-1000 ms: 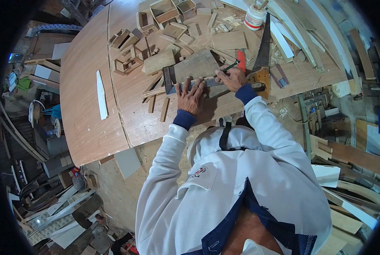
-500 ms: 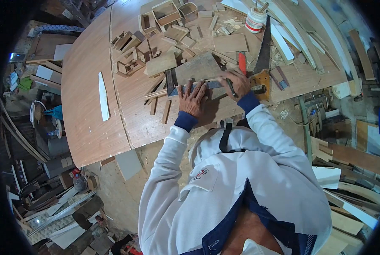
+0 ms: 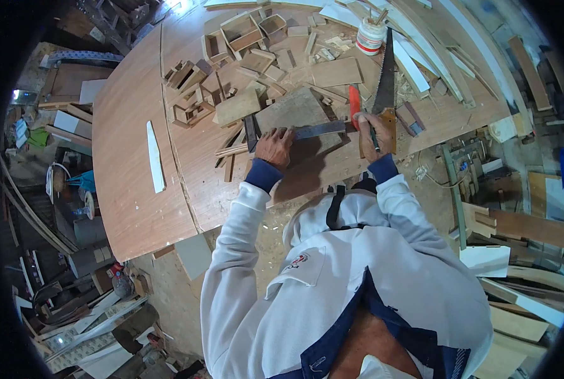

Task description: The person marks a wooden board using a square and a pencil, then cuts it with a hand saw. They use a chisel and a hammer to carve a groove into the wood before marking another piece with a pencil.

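My left hand (image 3: 274, 148) is closed around the stock end of a try square, its fingers over the metal blade (image 3: 320, 130). The square's dark stock (image 3: 251, 131) shows beside the knuckles. Thin wooden strips (image 3: 231, 150) stick out to the left of this hand. A dark pencil (image 3: 374, 137) is held in my right hand (image 3: 379, 129), which lies over the wooden handle (image 3: 390, 121) of a handsaw. The saw's toothed blade (image 3: 386, 72) points away from me. Just left of the right fingers is a red-handled tool (image 3: 355, 101). A flat grey-brown board (image 3: 297, 110) lies behind the square.
Small wooden boxes (image 3: 241, 31) and offcuts cover the far part of the worktable (image 3: 127, 158). A white tub (image 3: 371, 38) with sticks in it stands near the saw tip. Long boards (image 3: 433, 44) lie at the far right. A white strip (image 3: 155, 158) is at left.
My right hand has moved right, from the square's blade to the saw handle, still with the pencil. My left hand has shifted left along the square towards its stock.
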